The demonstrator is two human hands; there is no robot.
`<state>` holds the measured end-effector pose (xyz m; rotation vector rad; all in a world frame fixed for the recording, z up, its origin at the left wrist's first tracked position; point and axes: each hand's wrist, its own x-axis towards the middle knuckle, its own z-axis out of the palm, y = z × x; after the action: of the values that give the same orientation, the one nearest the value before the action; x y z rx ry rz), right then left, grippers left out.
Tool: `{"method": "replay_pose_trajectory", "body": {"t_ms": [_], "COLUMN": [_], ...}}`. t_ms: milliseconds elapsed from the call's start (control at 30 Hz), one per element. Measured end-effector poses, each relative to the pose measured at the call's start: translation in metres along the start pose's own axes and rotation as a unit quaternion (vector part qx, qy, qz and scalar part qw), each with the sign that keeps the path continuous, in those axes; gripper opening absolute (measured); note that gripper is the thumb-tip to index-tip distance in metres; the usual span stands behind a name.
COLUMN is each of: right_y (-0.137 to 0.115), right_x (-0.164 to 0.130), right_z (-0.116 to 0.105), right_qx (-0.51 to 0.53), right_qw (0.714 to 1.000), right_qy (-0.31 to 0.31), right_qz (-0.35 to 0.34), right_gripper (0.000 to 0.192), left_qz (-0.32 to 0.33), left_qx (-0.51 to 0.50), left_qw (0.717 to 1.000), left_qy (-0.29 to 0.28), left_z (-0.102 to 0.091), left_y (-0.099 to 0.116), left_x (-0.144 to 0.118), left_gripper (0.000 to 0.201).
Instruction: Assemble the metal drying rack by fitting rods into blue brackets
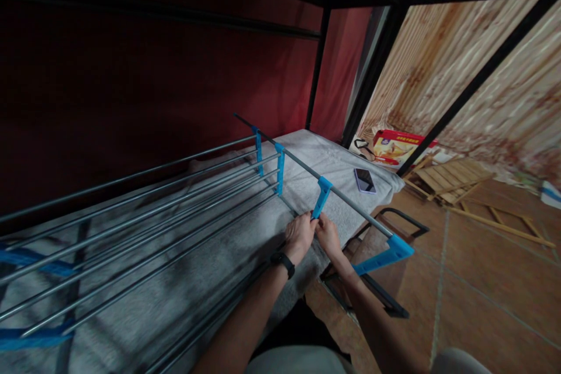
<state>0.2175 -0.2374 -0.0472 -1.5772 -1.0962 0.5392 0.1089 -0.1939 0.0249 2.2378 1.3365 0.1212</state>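
Note:
A rack of grey metal tubes [175, 191] with blue plastic brackets lies on the grey blanket [333, 149]. My left hand [301, 234], with a dark band at the wrist, is closed around the lower end of a blue bracket [322, 196]. Pressed close beside it, my right hand [328, 236] grips the same end. That bracket hangs from a long grey tube [309, 168]. Another blue bracket [385, 254] sits on the tube's near end, by my right forearm. My fingertips are partly hidden, and loose tubes [210, 318] lie near my left forearm.
Black bed-frame posts [372, 79] rise around the bed. On the blanket rests a phone [364, 180]. Beyond the bed are a red and yellow box [397, 149] and folded wooden slats [456, 178] on the tiled floor. A black-framed chair [381, 280] stands at the bed's edge.

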Motion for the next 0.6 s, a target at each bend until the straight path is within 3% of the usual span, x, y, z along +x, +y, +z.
{"method": "replay_pose_trajectory", "body": {"t_ms": [600], "right_y": [0.011], "right_x": [-0.004], "right_z": [0.001], "right_qx": [-0.038], "right_qw": [0.999], "right_qy": [-0.001], "right_qz": [-0.032], "right_gripper": [0.021], "left_qz": [0.016], "left_qx": [-0.012], "left_qw": [1.000], "left_qy": [0.008], "left_z": [0.012], "left_y": [-0.007], "left_x": [0.004], "left_gripper": [0.033]}}
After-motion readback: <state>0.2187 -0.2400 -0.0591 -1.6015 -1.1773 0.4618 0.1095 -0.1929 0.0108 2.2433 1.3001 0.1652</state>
